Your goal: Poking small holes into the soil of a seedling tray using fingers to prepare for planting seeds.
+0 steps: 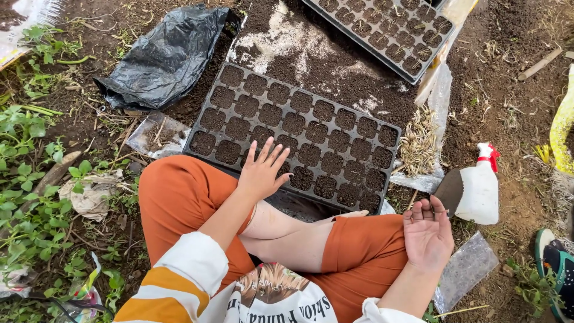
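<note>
Left hand [263, 169] open, fingers spread, over near edge of black seed tray [294, 135]. Right hand [428, 232] palm up, loosely cupped, empty, beside tray's right corner, near white spray bottle [478, 188].

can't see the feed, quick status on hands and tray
Left hand open, fingers spread over soil-filled seed tray. Right hand open, palm up, empty. Spray bottle beside it. Nothing blocking.

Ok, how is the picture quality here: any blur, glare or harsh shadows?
Head view: soft, even daylight, no hard shadows; the seed tray and left hand are sharp; the white spray bottle is bright but keeps its detail; slight wide-angle bending near the edges.
</note>
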